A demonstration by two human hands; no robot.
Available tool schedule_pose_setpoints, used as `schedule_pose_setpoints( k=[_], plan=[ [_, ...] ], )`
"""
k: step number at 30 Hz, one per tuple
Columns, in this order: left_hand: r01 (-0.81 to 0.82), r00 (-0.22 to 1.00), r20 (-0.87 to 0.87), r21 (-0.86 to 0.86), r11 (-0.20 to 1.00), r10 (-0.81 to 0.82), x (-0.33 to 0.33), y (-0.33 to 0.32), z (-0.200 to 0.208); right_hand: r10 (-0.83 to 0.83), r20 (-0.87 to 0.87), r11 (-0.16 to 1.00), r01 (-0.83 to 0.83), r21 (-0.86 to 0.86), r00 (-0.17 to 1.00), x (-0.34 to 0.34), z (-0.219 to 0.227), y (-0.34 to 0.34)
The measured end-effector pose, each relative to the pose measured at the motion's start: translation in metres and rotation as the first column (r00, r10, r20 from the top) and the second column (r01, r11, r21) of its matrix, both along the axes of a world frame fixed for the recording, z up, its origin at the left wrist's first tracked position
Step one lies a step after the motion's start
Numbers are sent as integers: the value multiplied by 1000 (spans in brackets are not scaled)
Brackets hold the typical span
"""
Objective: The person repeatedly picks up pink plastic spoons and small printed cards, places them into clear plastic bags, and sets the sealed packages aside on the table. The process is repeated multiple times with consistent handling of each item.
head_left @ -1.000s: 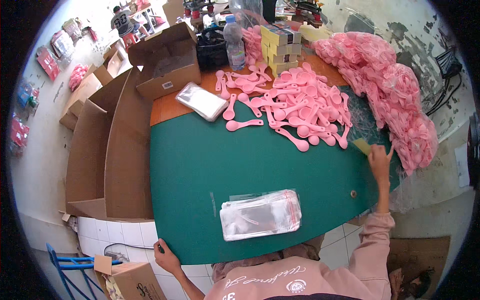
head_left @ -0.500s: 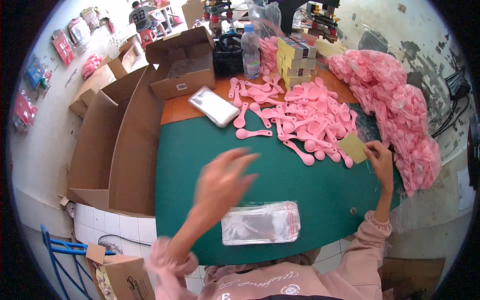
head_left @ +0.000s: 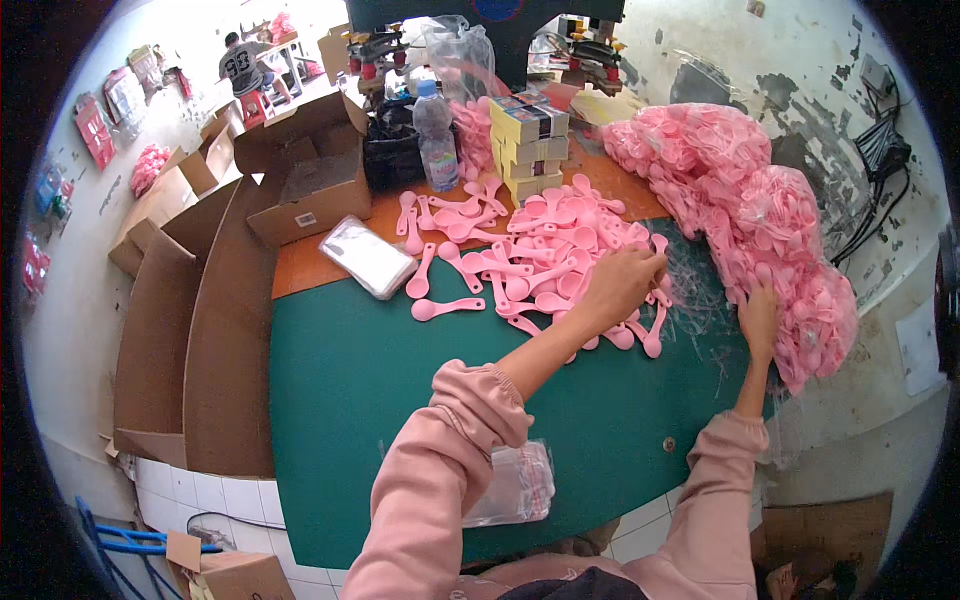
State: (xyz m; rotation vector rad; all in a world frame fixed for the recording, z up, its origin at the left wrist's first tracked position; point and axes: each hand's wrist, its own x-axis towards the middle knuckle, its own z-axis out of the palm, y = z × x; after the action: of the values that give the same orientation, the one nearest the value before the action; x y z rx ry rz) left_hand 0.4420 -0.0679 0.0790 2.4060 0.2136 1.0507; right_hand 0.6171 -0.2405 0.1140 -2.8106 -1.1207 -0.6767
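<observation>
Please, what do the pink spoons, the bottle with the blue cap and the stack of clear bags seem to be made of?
Pink spoons: probably moulded plastic, smooth and satin, given their even colour and rounded shapes.
Bottle: likely thin clear plastic, glossy, with see-through walls.
Stack of clear bags: apparently plastic film, shiny and translucent; exact type cannot be told.

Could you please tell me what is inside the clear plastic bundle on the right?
Many pink spoons show through the clear plastic bundle, with the right hand at its left edge. Deeper contents are covered.
</observation>
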Motion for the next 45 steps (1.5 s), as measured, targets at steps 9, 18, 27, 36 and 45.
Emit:
schedule_pose_setpoints(
  k=[9, 18, 27, 36, 45],
  plan=[
    [-54, 998, -43, -69, 996, 51, 22, 9, 20, 618, -182, 770, -542, 337, 765, 12, -50, 27],
    [32, 973, 225, 69, 997, -46, -24, 18, 23, 122, 470, 985, -165, 51, 874, 10, -15, 3],
    [303, 943, 35, 314, 900, -330, -97, -44, -33, 562, -827, 827, -18, 562, -20, -92, -57, -35],
    [-39, 982, -182, 38, 999, 45, -240, 23, -14, 491, -542, 854, -499, 147, 681, -108, -39, -40],
    [-754, 462, 170, -441, 487, 870, -366, 63, -69, 874, -436, 337, -913, 228, 213, -126, 84, 199]
  ],
)
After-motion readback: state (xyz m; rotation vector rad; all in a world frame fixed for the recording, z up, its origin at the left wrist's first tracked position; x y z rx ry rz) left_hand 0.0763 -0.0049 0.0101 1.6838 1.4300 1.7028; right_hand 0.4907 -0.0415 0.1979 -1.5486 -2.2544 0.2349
